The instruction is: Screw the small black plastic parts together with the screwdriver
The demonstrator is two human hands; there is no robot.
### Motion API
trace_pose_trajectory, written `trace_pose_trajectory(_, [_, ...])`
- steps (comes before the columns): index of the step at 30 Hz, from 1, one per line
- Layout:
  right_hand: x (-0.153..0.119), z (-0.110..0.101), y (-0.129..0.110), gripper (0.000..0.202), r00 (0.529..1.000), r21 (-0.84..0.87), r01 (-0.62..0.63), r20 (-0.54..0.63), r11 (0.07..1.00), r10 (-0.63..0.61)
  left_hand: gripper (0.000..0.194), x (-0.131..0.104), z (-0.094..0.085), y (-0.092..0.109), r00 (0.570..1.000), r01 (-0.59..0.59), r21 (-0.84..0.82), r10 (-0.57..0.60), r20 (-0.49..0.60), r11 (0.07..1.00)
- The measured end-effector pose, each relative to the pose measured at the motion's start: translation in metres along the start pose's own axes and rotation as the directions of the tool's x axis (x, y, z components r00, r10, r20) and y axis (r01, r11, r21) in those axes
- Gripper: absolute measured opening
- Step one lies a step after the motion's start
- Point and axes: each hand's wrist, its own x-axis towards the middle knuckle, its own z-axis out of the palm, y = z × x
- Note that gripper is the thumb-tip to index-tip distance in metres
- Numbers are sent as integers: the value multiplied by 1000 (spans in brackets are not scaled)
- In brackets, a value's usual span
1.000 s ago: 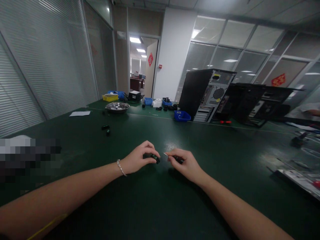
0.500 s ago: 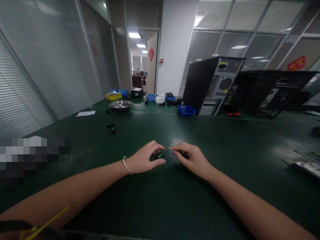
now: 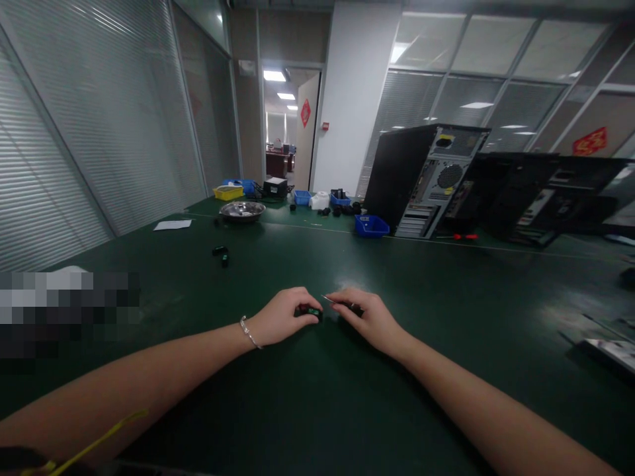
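Over the green tabletop, my left hand [image 3: 285, 316] is closed around a small black part with a green circuit board [image 3: 313, 311]; its fingers hide much of the part. Just to the right, my right hand [image 3: 370, 318] grips a slim screwdriver [image 3: 327, 299]. Its thin metal tip points left toward the part, with a small gap between them. Most of the dark handle is inside my right fingers. Farther up the table on the left lie two similar small black pieces [image 3: 225, 260].
A metal dish [image 3: 243, 211], a white paper [image 3: 172, 225] and a blue bin [image 3: 372, 226] stand farther back. Black computer towers [image 3: 421, 178] line the back right, with a red-handled tool [image 3: 465, 237] beside them. A metal-and-black part [image 3: 612, 354] lies at the right edge.
My left fingers have closed on the small black part, which they were spread around before. My right hand has shifted slightly left and down with the screwdriver. The view has tilted up slightly.
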Motion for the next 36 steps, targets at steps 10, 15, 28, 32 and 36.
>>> trace_pose_trajectory(10, [-10, 5, -8, 22, 1000, -180, -7, 16, 984, 10, 19, 2, 3, -3, 999, 8, -60, -10, -34, 998])
trace_pose_trajectory(15, [-9, 6, -13, 23, 1000, -229, -2, 21, 973, 7, 19, 3, 5, -2, 999, -3, -68, -1, -54, 998])
trace_pose_trajectory(28, [-1, 3, 0, 25, 998, -261, 40, 48, 965, -29, 17, 12, 6, -1, 992, 109, -121, -115, -42, 987])
trace_pose_trajectory(32, [5, 2, 7, 27, 996, -247, 75, 66, 966, -60, 18, 15, 5, -2, 987, 147, -153, -155, -39, 977])
trace_pose_trajectory(36, [5, 2, 10, 27, 996, -240, 82, 52, 967, -72, 18, 16, 4, -4, 989, 137, -152, -144, -37, 979])
